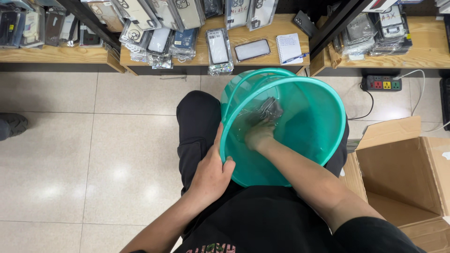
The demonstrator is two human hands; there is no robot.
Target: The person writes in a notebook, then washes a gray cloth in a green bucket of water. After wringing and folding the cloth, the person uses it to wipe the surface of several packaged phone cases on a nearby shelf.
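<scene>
Seated, the person holds a translucent green bucket (300,140) on the lap, over black trousers, tilted so its mouth faces up toward the camera. Left hand (211,175) grips the bucket's near-left rim, thumb over the edge on the inside, fingers wrapped round the outside wall, closed firmly on it. Right hand (258,136) is deep inside the bucket, forearm passing over the near rim; the fingers are down at the bottom on a clear packaged phone case (266,111), touching it, but whether they are closed around it or just pressing on it cannot be told through the glare and plastic. The bucket's handle (248,79) is folded back along the far rim. Beyond the bucket, a low wooden shelf (281,58) carries more packaged phone cases, a dark phone-shaped case (252,49) lying flat, and a small spiral notepad (288,48) with a blue pen (295,58) beside it. Right of the person stands an open cardboard box (403,173) on the tiled floor (93,154), just beside the right leg. A power strip (383,83) with a white cable lies on the floor under the right-hand shelf. At far left edge, a dark shoe (11,125) of another person shows.
</scene>
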